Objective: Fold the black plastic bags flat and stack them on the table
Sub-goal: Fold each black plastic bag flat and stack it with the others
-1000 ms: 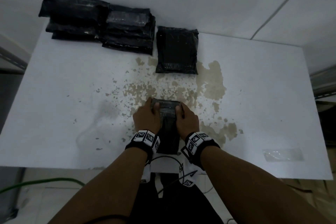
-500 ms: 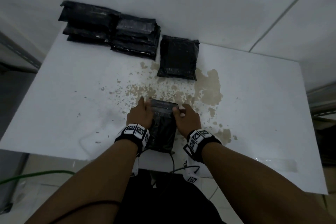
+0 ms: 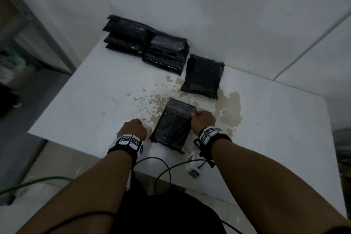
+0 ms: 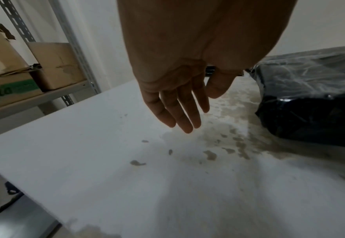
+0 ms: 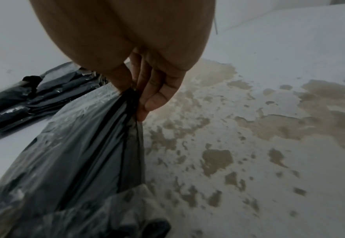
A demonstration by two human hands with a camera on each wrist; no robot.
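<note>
The folded black bag (image 3: 173,124) lies on the white table (image 3: 81,104) near its front edge, its long side running from 7 to 1 o'clock. The near end reaches almost to the edge. The right hand (image 3: 202,121) pinches the bag's right edge between thumb and fingers (image 5: 157,96), at 3 o'clock from the bag's middle, so most of the bag lies at 9 o'clock from the grip.

The left hand (image 3: 133,127) is apart from the bag, at 9 o'clock from it, with relaxed fingers (image 4: 179,111) over the table, holding nothing.

I judge that a lift by this one edge may let the slippery layers open, and the fold would be lost. A pull toward 6 o'clock could also slide it off the table. The single folded bag (image 3: 203,76) at 1 o'clock and the stacks (image 3: 152,47) at 11 o'clock are well apart.
</note>
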